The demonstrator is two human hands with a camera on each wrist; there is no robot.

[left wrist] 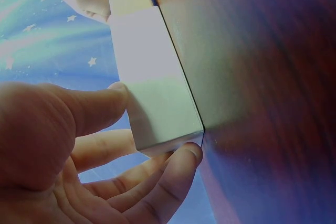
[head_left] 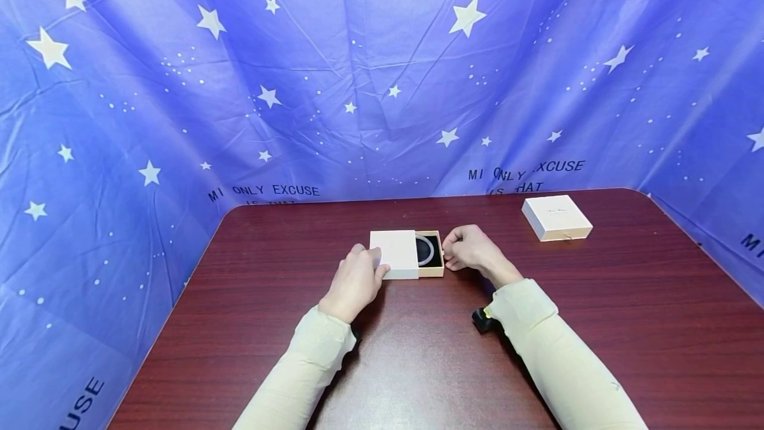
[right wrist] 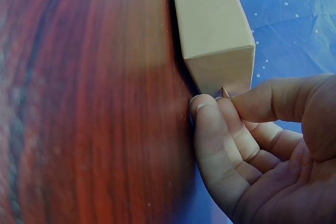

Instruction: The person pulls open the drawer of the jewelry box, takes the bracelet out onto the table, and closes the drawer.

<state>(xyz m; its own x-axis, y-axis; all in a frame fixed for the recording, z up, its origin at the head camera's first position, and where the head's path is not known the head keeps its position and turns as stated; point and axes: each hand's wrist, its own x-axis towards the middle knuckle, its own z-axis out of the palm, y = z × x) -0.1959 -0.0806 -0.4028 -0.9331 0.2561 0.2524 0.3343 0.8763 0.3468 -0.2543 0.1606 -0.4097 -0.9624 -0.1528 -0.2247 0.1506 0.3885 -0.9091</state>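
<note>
A white box sleeve (head_left: 401,251) lies on the table with its drawer (head_left: 432,271) pulled partly out to the right. Inside the drawer a pale ring (head_left: 428,251) shows on black lining, its left part hidden by the sleeve. The left hand (head_left: 356,277) grips the sleeve's left end; in the left wrist view, thumb and fingers hold the sleeve (left wrist: 157,72) at its edge and end. At the drawer's end, the right hand (head_left: 474,249) pinches a small ribbon tab (right wrist: 226,93) between thumb and fingers.
A second white box (head_left: 557,216), closed, with a small tab on its front, stands at the back right of the dark red table (head_left: 268,237). A blue curtain (head_left: 358,52) with stars hangs behind the table.
</note>
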